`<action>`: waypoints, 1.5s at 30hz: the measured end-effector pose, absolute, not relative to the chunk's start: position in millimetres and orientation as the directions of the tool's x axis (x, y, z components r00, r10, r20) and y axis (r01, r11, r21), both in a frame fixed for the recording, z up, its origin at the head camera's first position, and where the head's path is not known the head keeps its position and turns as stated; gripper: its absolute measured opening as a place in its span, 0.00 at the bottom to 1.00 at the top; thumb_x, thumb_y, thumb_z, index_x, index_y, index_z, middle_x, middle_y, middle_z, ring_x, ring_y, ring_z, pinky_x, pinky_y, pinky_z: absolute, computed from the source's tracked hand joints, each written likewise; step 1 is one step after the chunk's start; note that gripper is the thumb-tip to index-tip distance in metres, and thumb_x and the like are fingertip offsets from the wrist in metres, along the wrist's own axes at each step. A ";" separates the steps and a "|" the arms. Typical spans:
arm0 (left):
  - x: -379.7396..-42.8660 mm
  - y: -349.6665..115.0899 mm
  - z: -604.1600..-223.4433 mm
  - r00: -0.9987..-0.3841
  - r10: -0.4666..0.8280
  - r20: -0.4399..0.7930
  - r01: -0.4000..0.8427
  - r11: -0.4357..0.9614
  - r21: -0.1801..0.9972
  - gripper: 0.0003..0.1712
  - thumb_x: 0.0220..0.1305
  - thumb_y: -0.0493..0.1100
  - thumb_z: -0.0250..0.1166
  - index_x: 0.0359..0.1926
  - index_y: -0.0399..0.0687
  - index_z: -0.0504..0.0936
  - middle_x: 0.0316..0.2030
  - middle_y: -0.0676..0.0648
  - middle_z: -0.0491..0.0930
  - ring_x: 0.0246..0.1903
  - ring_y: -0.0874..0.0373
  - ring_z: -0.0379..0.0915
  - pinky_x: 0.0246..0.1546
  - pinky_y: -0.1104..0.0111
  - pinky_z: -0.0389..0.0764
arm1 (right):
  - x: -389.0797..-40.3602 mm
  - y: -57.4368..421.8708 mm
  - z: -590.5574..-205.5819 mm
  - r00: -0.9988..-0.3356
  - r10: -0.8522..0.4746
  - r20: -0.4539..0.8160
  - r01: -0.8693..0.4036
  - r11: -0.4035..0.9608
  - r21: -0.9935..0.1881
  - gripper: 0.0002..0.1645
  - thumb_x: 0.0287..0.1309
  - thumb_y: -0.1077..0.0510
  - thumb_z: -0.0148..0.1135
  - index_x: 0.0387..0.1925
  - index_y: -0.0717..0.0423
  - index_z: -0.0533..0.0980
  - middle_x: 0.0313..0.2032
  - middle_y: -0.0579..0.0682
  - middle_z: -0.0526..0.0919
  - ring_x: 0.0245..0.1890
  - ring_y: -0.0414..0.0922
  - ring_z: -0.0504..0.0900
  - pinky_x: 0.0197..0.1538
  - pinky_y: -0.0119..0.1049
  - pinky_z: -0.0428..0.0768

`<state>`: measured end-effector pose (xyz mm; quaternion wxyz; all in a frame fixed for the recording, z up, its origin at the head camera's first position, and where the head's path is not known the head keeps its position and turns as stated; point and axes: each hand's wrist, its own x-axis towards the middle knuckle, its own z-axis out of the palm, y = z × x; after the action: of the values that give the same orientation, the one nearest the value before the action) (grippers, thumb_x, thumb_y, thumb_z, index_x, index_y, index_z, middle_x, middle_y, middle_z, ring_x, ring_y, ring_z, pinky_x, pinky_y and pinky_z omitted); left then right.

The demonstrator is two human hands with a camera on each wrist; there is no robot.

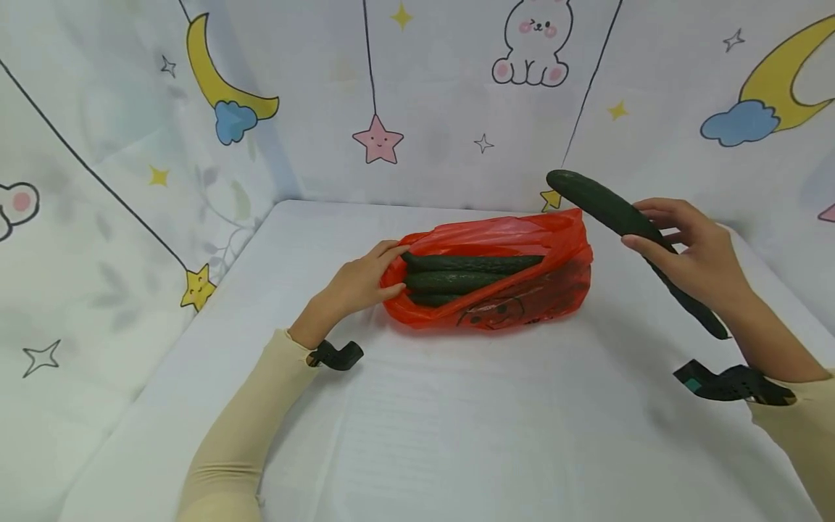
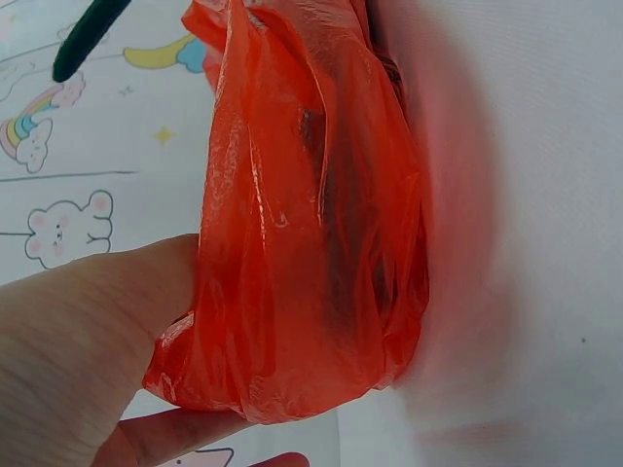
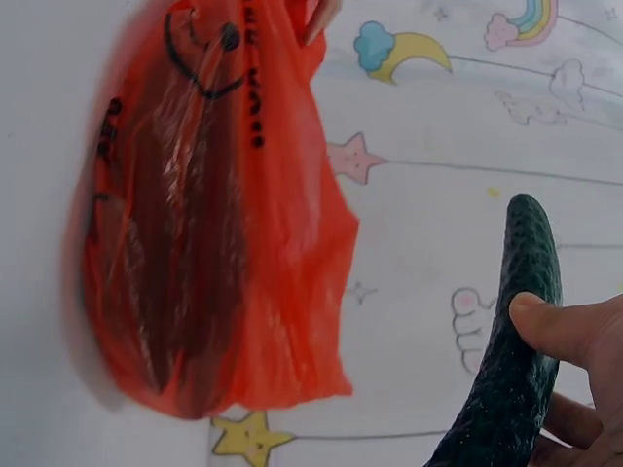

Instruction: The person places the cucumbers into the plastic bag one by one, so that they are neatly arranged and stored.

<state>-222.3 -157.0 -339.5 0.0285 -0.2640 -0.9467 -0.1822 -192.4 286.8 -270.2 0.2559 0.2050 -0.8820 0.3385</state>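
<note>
A red plastic bag (image 1: 502, 235) lies on the white table with its mouth gaping toward me. Several dark green cucumbers (image 1: 457, 281) lie side by side inside it. At the bag's left end my left hand (image 1: 359, 283) holds the edge, thumb and fingers on either side of the plastic, as the left wrist view of the bag (image 2: 292, 224) also shows. My right hand (image 1: 701, 257) grips a single long cucumber (image 1: 603, 203) in the air, right of the bag. In the right wrist view the thumb presses along this cucumber (image 3: 526, 263), and the bag (image 3: 282, 214) is apart from it.
A white cloth covers the table (image 1: 443, 420). Behind it hangs a pale backdrop (image 1: 443, 80) printed with moons, stars and bears. Black straps with small devices (image 1: 730, 383) sit on both wrists.
</note>
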 end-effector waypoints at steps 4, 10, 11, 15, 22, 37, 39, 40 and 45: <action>-221.9 -157.9 -338.3 -0.861 0.485 0.151 0.507 0.797 0.329 0.39 0.64 0.49 0.65 0.72 0.45 0.62 0.69 0.43 0.61 0.31 0.49 0.77 0.35 0.57 0.84 | -189.2 272.1 -262.4 -0.738 -0.220 0.638 -0.599 0.650 -0.468 0.32 0.52 0.71 0.68 0.60 0.61 0.73 0.45 0.19 0.74 0.46 0.22 0.73 0.45 0.13 0.68; -221.7 -158.7 -338.4 -0.860 0.483 0.164 0.509 0.795 0.328 0.39 0.64 0.48 0.65 0.72 0.45 0.62 0.68 0.43 0.62 0.30 0.49 0.77 0.34 0.56 0.83 | -184.0 248.0 -253.1 -0.679 -0.250 0.690 -0.676 0.580 -0.455 0.32 0.51 0.75 0.67 0.60 0.65 0.72 0.49 0.25 0.75 0.47 0.25 0.76 0.46 0.16 0.71; -221.7 -158.5 -338.7 -0.860 0.483 0.164 0.510 0.795 0.328 0.39 0.64 0.49 0.65 0.72 0.45 0.62 0.68 0.43 0.62 0.30 0.49 0.77 0.34 0.57 0.83 | -183.2 244.4 -252.4 -0.669 -0.254 0.699 -0.688 0.566 -0.453 0.32 0.51 0.75 0.67 0.60 0.65 0.72 0.50 0.26 0.75 0.48 0.26 0.76 0.46 0.16 0.72; -222.2 -157.5 -341.3 -0.857 0.490 0.159 0.513 0.790 0.336 0.39 0.64 0.49 0.65 0.72 0.45 0.62 0.69 0.44 0.61 0.30 0.50 0.76 0.33 0.59 0.83 | -179.4 230.8 -249.8 -0.639 -0.266 0.722 -0.732 0.498 -0.465 0.31 0.50 0.76 0.67 0.59 0.68 0.72 0.50 0.32 0.78 0.48 0.30 0.78 0.46 0.18 0.74; -222.6 -157.3 -343.1 -0.856 0.490 0.164 0.515 0.788 0.337 0.39 0.64 0.49 0.65 0.72 0.46 0.62 0.69 0.45 0.61 0.31 0.51 0.76 0.33 0.60 0.83 | -172.5 205.6 -238.2 -0.605 -0.291 0.741 -0.775 0.428 -0.465 0.30 0.52 0.76 0.65 0.59 0.69 0.71 0.52 0.38 0.78 0.49 0.35 0.79 0.49 0.22 0.75; -221.8 -157.3 -343.1 -0.855 0.489 0.176 0.519 0.789 0.328 0.38 0.64 0.49 0.65 0.72 0.45 0.62 0.69 0.44 0.62 0.29 0.52 0.76 0.29 0.62 0.81 | -178.8 167.5 -227.3 -0.570 -0.255 0.781 -0.819 0.104 -0.564 0.29 0.55 0.66 0.69 0.56 0.72 0.70 0.47 0.47 0.83 0.47 0.43 0.81 0.50 0.27 0.78; -222.2 -157.1 -343.4 -0.853 0.490 0.178 0.521 0.788 0.328 0.38 0.64 0.49 0.65 0.72 0.45 0.62 0.69 0.44 0.62 0.33 0.51 0.77 0.32 0.61 0.82 | -179.0 162.7 -226.5 -0.562 -0.260 0.786 -0.820 0.048 -0.570 0.29 0.54 0.65 0.70 0.56 0.72 0.70 0.47 0.49 0.83 0.47 0.45 0.81 0.50 0.28 0.78; -222.5 -157.1 -343.8 -0.852 0.492 0.180 0.523 0.788 0.324 0.39 0.64 0.49 0.65 0.72 0.46 0.62 0.69 0.44 0.62 0.35 0.51 0.78 0.33 0.61 0.83 | -179.2 160.3 -226.1 -0.556 -0.261 0.789 -0.821 0.027 -0.570 0.30 0.54 0.65 0.70 0.56 0.72 0.69 0.46 0.49 0.83 0.47 0.45 0.81 0.50 0.29 0.78; -222.8 -156.6 -344.2 -0.849 0.496 0.185 0.529 0.788 0.315 0.39 0.64 0.49 0.65 0.72 0.46 0.62 0.69 0.44 0.62 0.38 0.51 0.79 0.35 0.60 0.84 | -182.7 147.7 -225.7 -0.526 -0.249 0.813 -0.836 -0.024 -0.548 0.30 0.54 0.63 0.70 0.55 0.73 0.69 0.46 0.51 0.83 0.46 0.47 0.81 0.50 0.31 0.79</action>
<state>-222.8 -156.6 -344.2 0.0460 -0.2713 -0.9444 -0.1800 -182.7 147.7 -225.7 0.2521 0.4166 -0.6514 0.5818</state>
